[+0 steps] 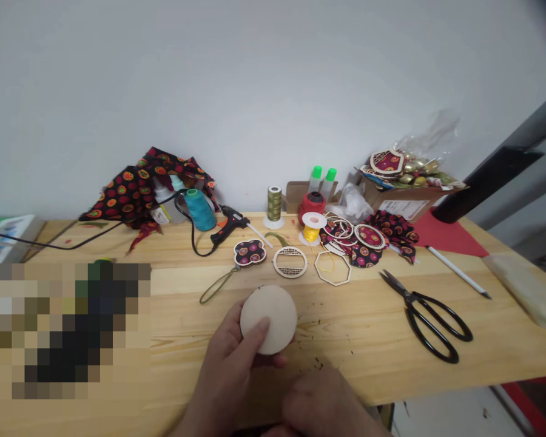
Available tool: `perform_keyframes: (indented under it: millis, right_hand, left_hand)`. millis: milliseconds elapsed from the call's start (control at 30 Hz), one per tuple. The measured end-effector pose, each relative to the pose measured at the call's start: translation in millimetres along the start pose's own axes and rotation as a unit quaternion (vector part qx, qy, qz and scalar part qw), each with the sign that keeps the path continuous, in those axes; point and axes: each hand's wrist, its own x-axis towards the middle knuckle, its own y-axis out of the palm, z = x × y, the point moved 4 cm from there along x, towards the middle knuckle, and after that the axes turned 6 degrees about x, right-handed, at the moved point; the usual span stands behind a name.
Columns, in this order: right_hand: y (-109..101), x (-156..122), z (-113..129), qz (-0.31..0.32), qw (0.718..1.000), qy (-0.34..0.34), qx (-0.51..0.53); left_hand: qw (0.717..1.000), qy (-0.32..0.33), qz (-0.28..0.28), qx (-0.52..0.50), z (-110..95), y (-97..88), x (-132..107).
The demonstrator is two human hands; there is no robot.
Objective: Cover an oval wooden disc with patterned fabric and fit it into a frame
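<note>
My left hand is closed around a round, pale wooden disc, with the thumb across its face and fingers beneath it. The disc is tilted toward me over the table. My right hand is at the table's front edge, slightly blurred. Its fingers are curled in, and whatever they may hold is hidden. Just beyond the disc lie a flower-shaped pendant with patterned cloth and a green cord loop, a round wooden lattice frame and an octagonal wooden frame.
Black-handled scissors and a white pencil lie to the right. A glue gun, teal thread cone, green spool and yellow spool stand behind. A cardboard box holds ornaments. A pixelated area covers the left.
</note>
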Motion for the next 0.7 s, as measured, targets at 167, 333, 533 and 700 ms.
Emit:
perform_keyframes:
  millis: [167,333,533,700]
  right_hand:
    - [-12,-3,-4,-0.015,0.984,0.044,0.171]
    - [-49,-13,-4,0.005,0.978,0.068,0.198]
    - [-70,-21,-27,-0.104,0.933,0.239,0.247]
    - [-73,-13,-39,-0.21,0.865,0.261,0.374]
  left_hand:
    - [0.998,-0.013,0.029,-0.061,7,-5.0,0]
    - [0.995,-0.011,0.083,-0.049,7,-5.5,2]
    - [0.99,-0.007,0.136,0.02,7,2.5,1]
    - [0.98,0.033,0.163,0.106,12,7.9,-3]
